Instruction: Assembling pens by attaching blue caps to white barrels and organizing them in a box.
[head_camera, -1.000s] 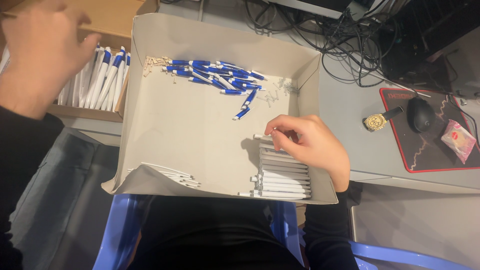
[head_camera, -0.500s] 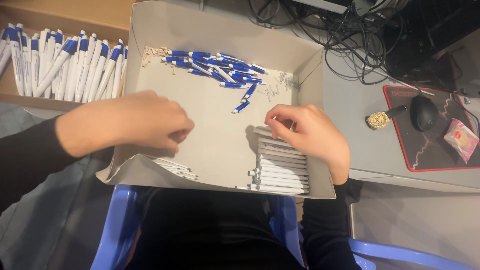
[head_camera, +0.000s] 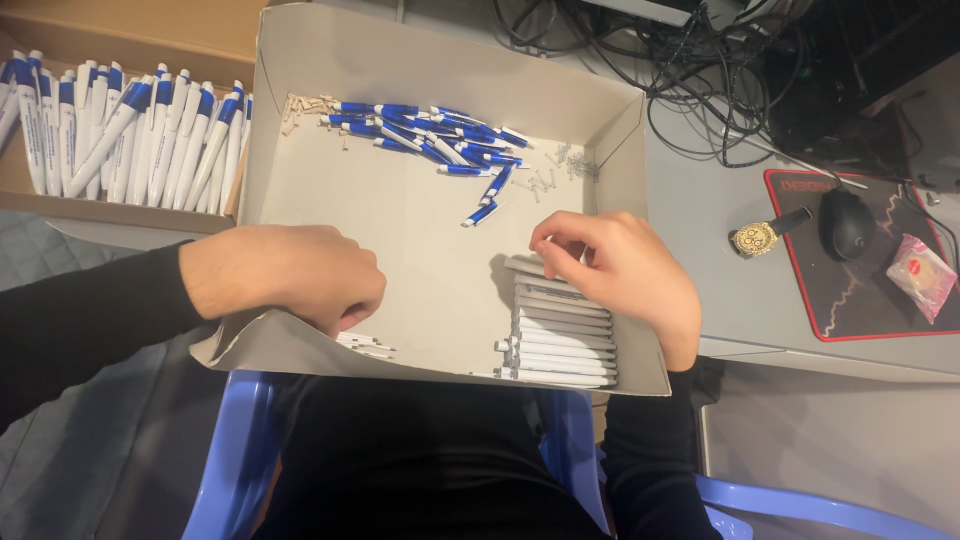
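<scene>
The left hand (head_camera: 290, 275) has swung back from the side box into the grey tray (head_camera: 420, 80), fingers curled over white pen barrels (head_camera: 365, 345) (grip hidden), while the right hand (head_camera: 620, 270) pinches the top of the stacked barrels (head_camera: 560, 340)

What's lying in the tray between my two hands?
In the head view, only bare grey floor of the cardboard tray lies between the left hand and the right hand; the white barrels sit under the right hand.

Blue/white pens (head_camera: 440, 145), grey box (head_camera: 420, 75), blue chair (head_camera: 225, 450).
</scene>
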